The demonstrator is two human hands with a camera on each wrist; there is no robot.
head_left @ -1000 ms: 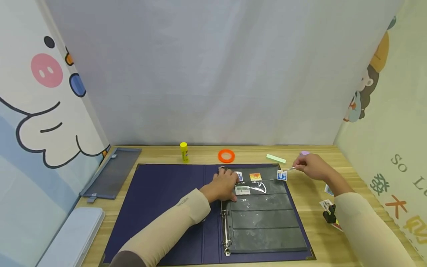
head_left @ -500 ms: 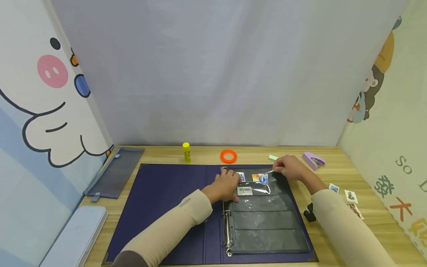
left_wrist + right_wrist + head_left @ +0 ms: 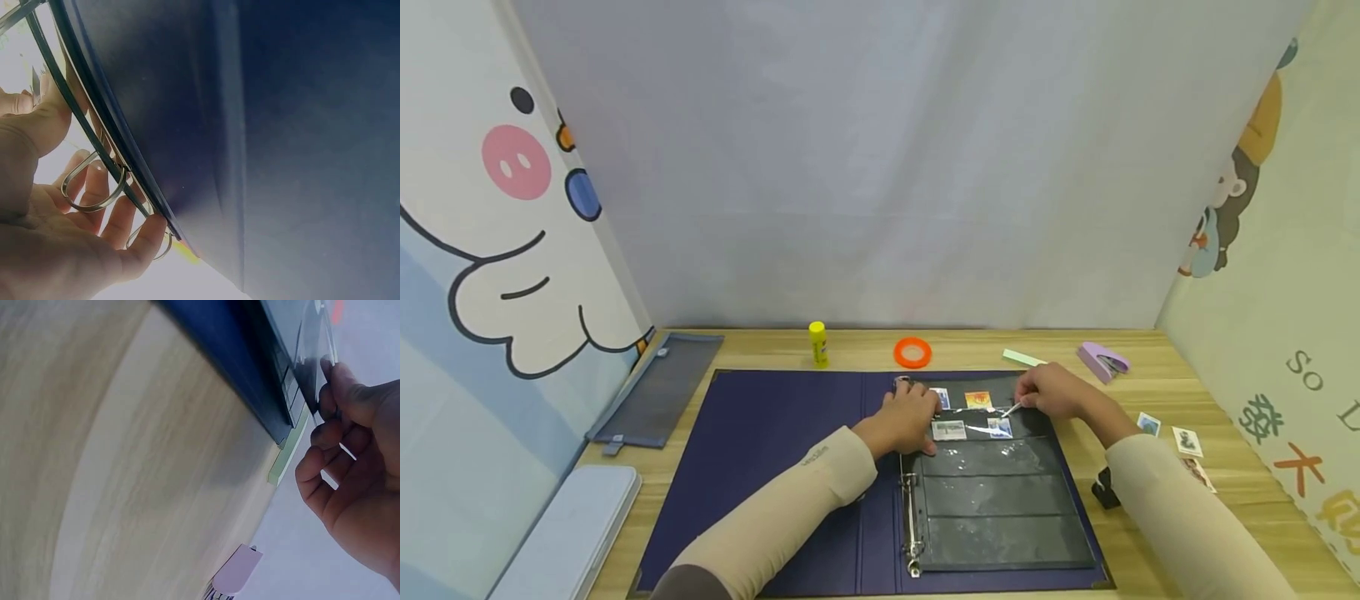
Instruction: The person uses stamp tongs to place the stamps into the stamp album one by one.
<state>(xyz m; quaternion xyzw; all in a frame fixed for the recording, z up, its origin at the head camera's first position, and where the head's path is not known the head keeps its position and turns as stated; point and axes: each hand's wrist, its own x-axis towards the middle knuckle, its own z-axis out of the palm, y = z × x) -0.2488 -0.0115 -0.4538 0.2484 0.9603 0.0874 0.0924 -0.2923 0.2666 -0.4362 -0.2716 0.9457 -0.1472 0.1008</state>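
A navy ring binder (image 3: 790,467) lies spread on the wooden table, with a black pocket page (image 3: 1000,496) over its right side. My left hand (image 3: 901,417) rests at the page's upper left; its fingers (image 3: 150,237) spread beside the metal rings (image 3: 94,203) in the left wrist view. With my right hand (image 3: 1052,392) I pinch a pair of tweezers (image 3: 1013,408) by the page's right side. Their tips reach a blue postage stamp (image 3: 1000,428) at the second strip, right of a green-grey stamp (image 3: 948,430). An orange stamp (image 3: 977,400) sits in the top strip beside a partly covered blue one.
Loose stamps (image 3: 1187,442) lie to the right, near a small black object (image 3: 1105,489) beside my sleeve. Behind the binder stand a glue stick (image 3: 818,344), an orange tape roll (image 3: 913,352), a green strip (image 3: 1022,357) and a purple stapler (image 3: 1102,361). A mesh pouch (image 3: 658,387) lies left.
My right hand has brought the blue stamp in the tweezers leftward from beyond the page's right edge, past the top strip, then down to the second strip. My left hand stays put.
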